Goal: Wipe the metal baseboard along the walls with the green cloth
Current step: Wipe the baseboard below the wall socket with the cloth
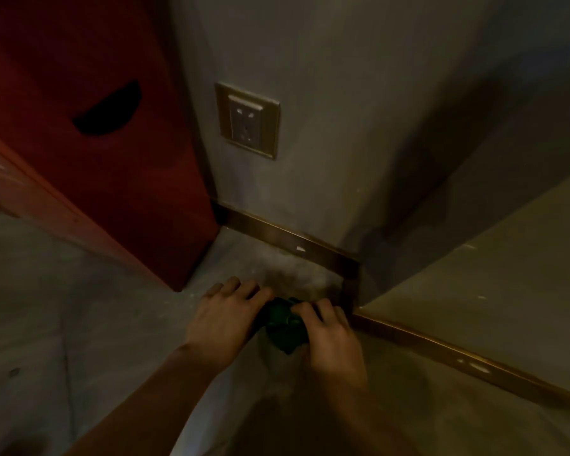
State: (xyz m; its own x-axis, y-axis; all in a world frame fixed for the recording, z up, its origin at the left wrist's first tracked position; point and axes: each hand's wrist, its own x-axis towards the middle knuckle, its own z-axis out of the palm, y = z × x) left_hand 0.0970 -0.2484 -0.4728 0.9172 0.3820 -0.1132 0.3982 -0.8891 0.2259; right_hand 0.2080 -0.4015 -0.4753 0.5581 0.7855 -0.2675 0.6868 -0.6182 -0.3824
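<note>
cloth between 2 hands, baseboard behind, socket above

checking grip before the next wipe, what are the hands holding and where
The green cloth, bunched: the left hand grips its left edge, the right hand its right edge.

Red cabinet, wall socket
</note>
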